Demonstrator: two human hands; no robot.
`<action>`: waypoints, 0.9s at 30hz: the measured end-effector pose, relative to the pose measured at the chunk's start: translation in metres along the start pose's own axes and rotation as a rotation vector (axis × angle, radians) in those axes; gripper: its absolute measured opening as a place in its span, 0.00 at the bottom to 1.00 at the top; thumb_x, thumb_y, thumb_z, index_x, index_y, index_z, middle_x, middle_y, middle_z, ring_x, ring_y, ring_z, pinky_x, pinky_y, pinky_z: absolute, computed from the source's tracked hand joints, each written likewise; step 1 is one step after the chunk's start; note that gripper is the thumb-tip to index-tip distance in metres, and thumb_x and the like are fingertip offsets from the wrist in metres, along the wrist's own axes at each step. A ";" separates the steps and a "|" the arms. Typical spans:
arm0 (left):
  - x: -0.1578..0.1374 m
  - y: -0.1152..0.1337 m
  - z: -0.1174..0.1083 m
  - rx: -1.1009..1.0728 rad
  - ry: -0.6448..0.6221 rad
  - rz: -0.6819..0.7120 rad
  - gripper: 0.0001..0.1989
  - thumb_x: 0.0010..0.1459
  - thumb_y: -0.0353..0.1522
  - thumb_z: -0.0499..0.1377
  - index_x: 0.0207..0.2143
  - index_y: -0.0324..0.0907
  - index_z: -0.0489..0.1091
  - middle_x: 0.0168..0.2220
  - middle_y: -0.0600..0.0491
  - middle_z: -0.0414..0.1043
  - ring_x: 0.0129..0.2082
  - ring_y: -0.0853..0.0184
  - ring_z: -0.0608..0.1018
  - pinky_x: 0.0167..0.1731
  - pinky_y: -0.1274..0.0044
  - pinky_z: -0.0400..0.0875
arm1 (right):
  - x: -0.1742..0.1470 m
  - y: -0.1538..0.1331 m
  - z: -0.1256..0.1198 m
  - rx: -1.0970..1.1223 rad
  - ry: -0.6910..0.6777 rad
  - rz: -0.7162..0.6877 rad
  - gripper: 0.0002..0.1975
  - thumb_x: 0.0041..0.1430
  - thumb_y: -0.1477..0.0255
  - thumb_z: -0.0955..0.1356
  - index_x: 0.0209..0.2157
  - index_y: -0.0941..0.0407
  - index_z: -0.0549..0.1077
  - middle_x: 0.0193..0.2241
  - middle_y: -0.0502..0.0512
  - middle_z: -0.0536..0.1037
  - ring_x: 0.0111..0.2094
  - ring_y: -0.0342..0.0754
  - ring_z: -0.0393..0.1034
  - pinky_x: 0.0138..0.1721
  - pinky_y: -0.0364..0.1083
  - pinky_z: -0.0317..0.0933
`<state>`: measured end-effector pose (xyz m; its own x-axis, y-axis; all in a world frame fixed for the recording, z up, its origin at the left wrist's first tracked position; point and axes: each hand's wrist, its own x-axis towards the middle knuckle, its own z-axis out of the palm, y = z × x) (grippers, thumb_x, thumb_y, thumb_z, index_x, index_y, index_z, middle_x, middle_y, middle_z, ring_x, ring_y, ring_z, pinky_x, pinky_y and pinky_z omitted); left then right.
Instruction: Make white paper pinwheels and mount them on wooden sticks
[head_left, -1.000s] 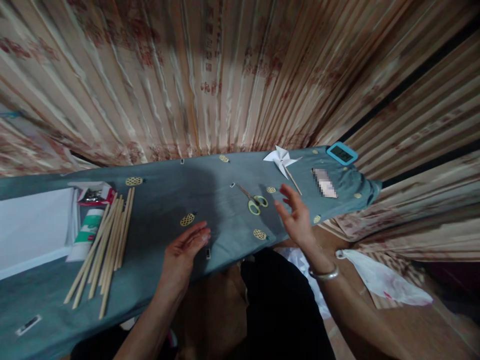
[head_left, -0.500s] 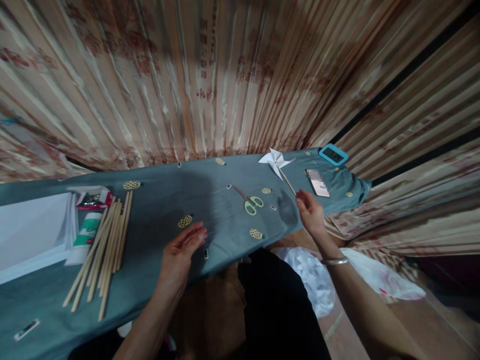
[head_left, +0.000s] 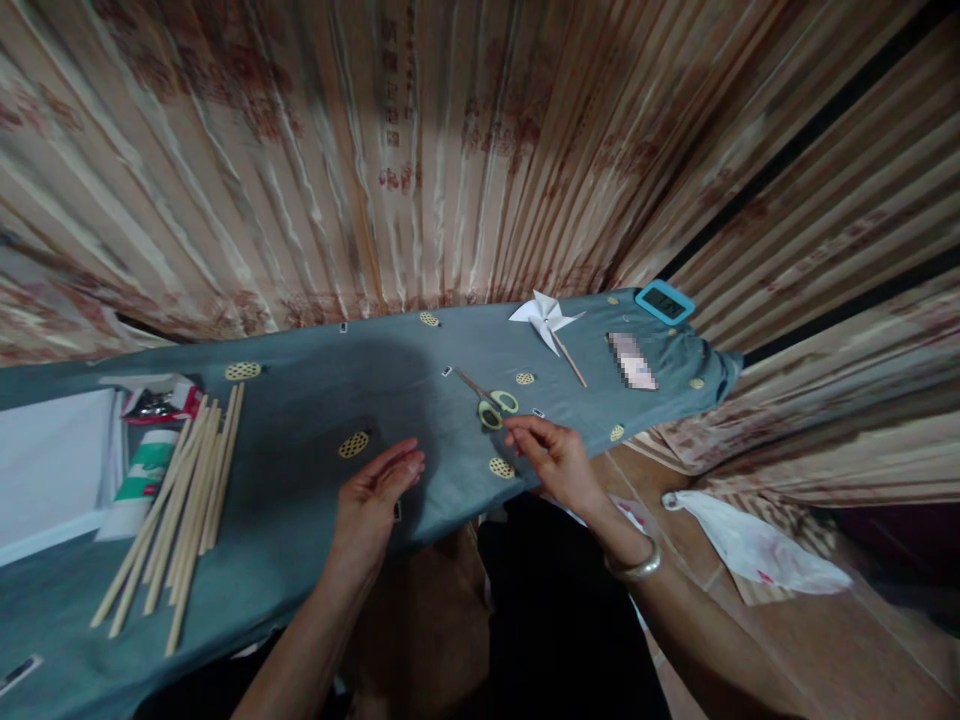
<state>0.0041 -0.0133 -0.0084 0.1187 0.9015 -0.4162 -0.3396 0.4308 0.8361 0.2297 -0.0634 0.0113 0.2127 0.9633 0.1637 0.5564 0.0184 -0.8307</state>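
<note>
One low sweep of your right hand [head_left: 562, 462], grip unclear, apart from your empty left hand [head_left: 371, 502], could skew the mid-frame scissors [head_left: 489, 397].

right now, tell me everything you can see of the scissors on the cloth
The scissors have pale green handles, plastic by their look, with two finger loops, and slim metallic-looking blades that seem shut or nearly so. They lie on the patterned grey-green cloth, blades pointing to the far left, loops to the near right. The right hand is close by the nearer loop; whether its fingertips touch it cannot be told.
</note>
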 end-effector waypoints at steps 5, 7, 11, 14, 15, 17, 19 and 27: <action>-0.006 0.003 -0.001 -0.031 0.000 0.042 0.25 0.32 0.41 0.75 0.36 0.41 0.80 0.32 0.51 0.81 0.33 0.68 0.79 0.39 0.77 0.71 | 0.022 -0.052 0.042 0.091 -0.202 -0.140 0.13 0.65 0.67 0.63 0.41 0.55 0.77 0.28 0.50 0.79 0.27 0.41 0.71 0.32 0.41 0.65; -0.008 0.005 -0.005 -0.079 0.004 0.056 0.23 0.33 0.40 0.75 0.34 0.40 0.80 0.30 0.51 0.81 0.31 0.69 0.78 0.38 0.76 0.72 | 0.033 -0.066 0.058 0.130 -0.194 -0.182 0.12 0.64 0.68 0.63 0.40 0.56 0.78 0.27 0.50 0.79 0.27 0.41 0.72 0.33 0.41 0.65; -0.009 0.012 -0.022 -0.105 0.034 0.148 0.18 0.39 0.38 0.72 0.34 0.39 0.79 0.31 0.50 0.80 0.31 0.68 0.78 0.39 0.74 0.72 | 0.050 -0.077 0.095 0.341 -0.187 -0.140 0.11 0.59 0.64 0.67 0.37 0.56 0.78 0.26 0.51 0.79 0.26 0.43 0.71 0.32 0.43 0.66; -0.006 0.020 -0.044 -0.063 0.102 0.258 0.17 0.43 0.38 0.69 0.36 0.40 0.79 0.34 0.48 0.80 0.34 0.65 0.79 0.41 0.72 0.72 | 0.053 -0.070 0.121 0.530 -0.212 -0.008 0.15 0.53 0.59 0.70 0.35 0.56 0.78 0.25 0.51 0.79 0.24 0.43 0.70 0.29 0.43 0.67; -0.005 0.024 -0.052 -0.037 0.131 0.295 0.17 0.43 0.38 0.68 0.37 0.40 0.79 0.35 0.48 0.80 0.35 0.65 0.79 0.41 0.72 0.72 | 0.053 -0.066 0.129 0.556 -0.228 0.029 0.16 0.52 0.58 0.71 0.35 0.56 0.78 0.25 0.52 0.80 0.24 0.43 0.71 0.29 0.43 0.68; -0.004 0.033 -0.070 0.032 0.203 0.375 0.16 0.44 0.36 0.67 0.36 0.41 0.79 0.35 0.48 0.80 0.36 0.64 0.79 0.41 0.72 0.72 | 0.051 -0.059 0.143 0.551 -0.273 0.071 0.18 0.51 0.56 0.71 0.36 0.56 0.78 0.27 0.53 0.81 0.25 0.43 0.72 0.31 0.44 0.69; -0.004 0.043 -0.089 0.103 0.288 0.462 0.13 0.43 0.35 0.66 0.35 0.42 0.79 0.34 0.49 0.80 0.36 0.64 0.79 0.41 0.72 0.72 | 0.049 -0.055 0.157 0.513 -0.314 0.072 0.18 0.53 0.56 0.69 0.37 0.56 0.77 0.29 0.54 0.82 0.27 0.44 0.74 0.32 0.45 0.70; -0.015 0.063 -0.129 0.279 0.436 0.533 0.10 0.45 0.36 0.64 0.31 0.43 0.79 0.32 0.53 0.80 0.34 0.64 0.78 0.38 0.74 0.71 | 0.046 -0.073 0.224 0.318 -0.404 -0.054 0.11 0.56 0.67 0.66 0.38 0.55 0.77 0.34 0.54 0.82 0.34 0.47 0.76 0.40 0.48 0.69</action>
<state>-0.1391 -0.0049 0.0042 -0.3971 0.9176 0.0161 0.0087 -0.0138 0.9999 0.0188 0.0395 -0.0398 -0.1721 0.9841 0.0443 0.2726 0.0908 -0.9578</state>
